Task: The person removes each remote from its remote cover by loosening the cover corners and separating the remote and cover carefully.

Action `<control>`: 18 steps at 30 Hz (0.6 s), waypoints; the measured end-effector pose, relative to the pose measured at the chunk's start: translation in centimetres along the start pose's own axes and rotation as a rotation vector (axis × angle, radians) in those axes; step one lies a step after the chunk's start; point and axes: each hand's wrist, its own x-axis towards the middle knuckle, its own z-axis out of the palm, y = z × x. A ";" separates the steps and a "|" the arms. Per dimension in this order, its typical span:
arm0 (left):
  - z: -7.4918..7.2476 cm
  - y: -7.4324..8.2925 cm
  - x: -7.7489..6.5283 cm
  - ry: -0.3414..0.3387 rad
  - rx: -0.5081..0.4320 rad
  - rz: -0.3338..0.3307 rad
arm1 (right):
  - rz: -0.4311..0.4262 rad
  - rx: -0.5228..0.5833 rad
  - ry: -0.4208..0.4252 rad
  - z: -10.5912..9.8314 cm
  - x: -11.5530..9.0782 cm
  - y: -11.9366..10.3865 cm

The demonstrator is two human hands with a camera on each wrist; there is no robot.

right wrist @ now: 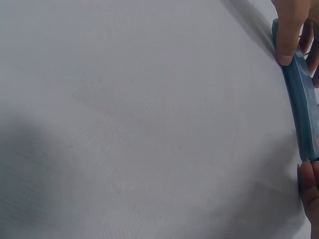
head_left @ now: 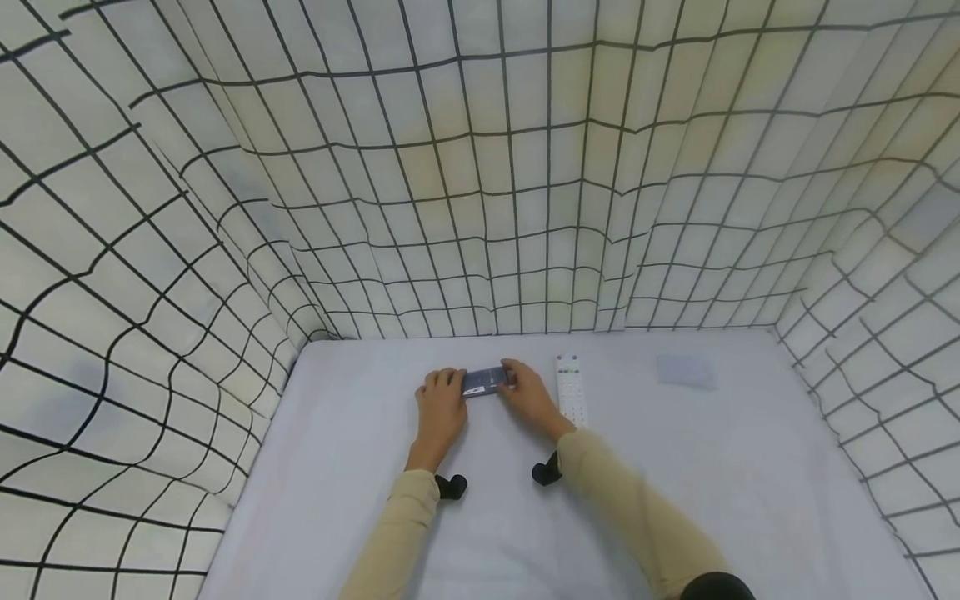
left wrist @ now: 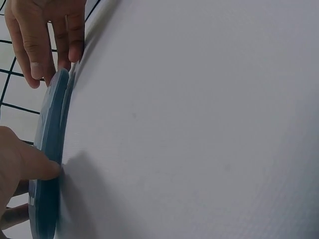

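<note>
Between my two hands lies a flat dark blue packet (head_left: 483, 382) with a small white label and a shiny wrap. My left hand (head_left: 441, 408) grips its left end, the thumb (left wrist: 42, 169) along the near side in the left wrist view and the fingers over the far side. At the other end, my right hand (head_left: 528, 400) holds the packet's right edge between thumb and forefinger. The right wrist view shows the packet (right wrist: 301, 99) edge-on, close over the white cloth, with right fingertips (right wrist: 308, 177) right at its end.
A white remote control (head_left: 570, 387) lies just right of my right hand, partly behind the wrist. Farther right is a pale blue flat sheet (head_left: 686, 371). White cloth covers the table (head_left: 360, 400). Grid-patterned curtains (head_left: 480, 208) enclose its back and sides.
</note>
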 end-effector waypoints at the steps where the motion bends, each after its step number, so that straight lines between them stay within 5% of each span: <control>1: 0.0 0.0 -0.1 -0.001 -0.003 -0.003 | 0.001 0.002 0.000 0.0 -0.1 0.0; 18: -1.4 0.5 -1.6 0.044 -0.047 -0.003 | -0.022 -0.023 0.043 -0.1 -1.2 -0.6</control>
